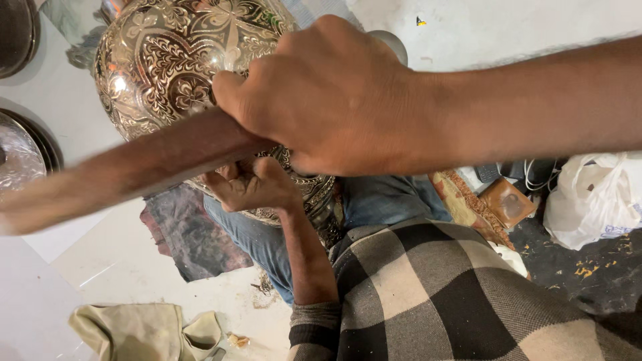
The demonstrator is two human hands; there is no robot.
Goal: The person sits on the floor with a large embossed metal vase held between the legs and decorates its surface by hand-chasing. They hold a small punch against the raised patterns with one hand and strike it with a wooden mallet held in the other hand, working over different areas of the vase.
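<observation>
Right hand (328,100) is gripping wooden mallet (134,167), fingers closed; left hand (251,184) is steadying engraved metal vessel (180,60), curled underneath; engraving is appearing largely complete.

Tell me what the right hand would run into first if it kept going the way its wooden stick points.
Probably the round metal dish at the left edge. The right hand aims its blurred wooden stick left and slightly down, across the engraved metal vessel; depth is unclear.

Metal-craft workshop: engraved metal vessel (180,60), metal plates (20,157), rags (140,331) on floor.
</observation>
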